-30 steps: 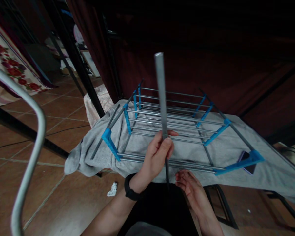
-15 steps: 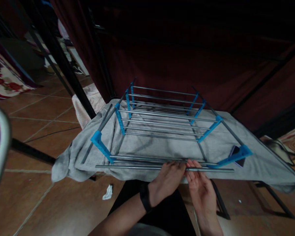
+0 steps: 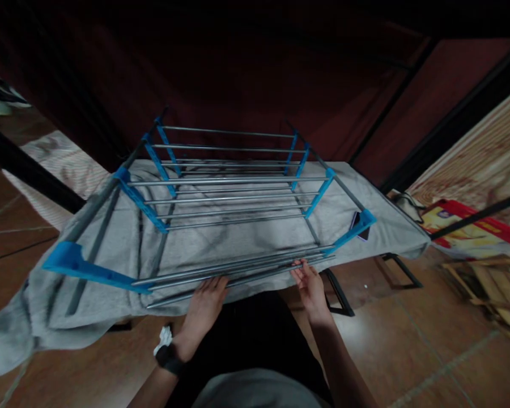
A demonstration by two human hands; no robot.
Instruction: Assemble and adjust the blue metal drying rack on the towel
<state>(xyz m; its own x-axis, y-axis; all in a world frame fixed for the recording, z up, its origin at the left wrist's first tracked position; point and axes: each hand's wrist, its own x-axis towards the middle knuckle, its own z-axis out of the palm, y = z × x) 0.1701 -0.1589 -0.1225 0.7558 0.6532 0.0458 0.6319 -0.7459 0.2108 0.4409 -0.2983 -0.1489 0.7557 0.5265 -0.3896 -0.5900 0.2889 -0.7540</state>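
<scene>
A shoe or clothes rack frame of metal tubes with blue plastic brackets (image 3: 70,259) lies on a grey blanket (image 3: 246,238). Along its near edge, a loose metal tube (image 3: 259,277) runs beside the front tubes. My left hand (image 3: 206,301), with a dark band on the wrist, is wrapped over this tube left of its middle. Farther right, my right hand (image 3: 310,286) has thumb and fingers closed around the same tube, close to its right end. The left hand's fingertips are partly hidden.
A phone (image 3: 364,233) lies by the right front bracket, partly behind it. Dark red curtains (image 3: 238,79) hang behind the frame. White crumpled paper (image 3: 165,338) is on the tiled floor. At right are a red and yellow package (image 3: 471,224) and a wooden crate (image 3: 493,289).
My hands have moved apart along the loose tube, left hand leftward and right hand toward its right end. The right palm, formerly opened upward, now closes on it. The view has swung right.
</scene>
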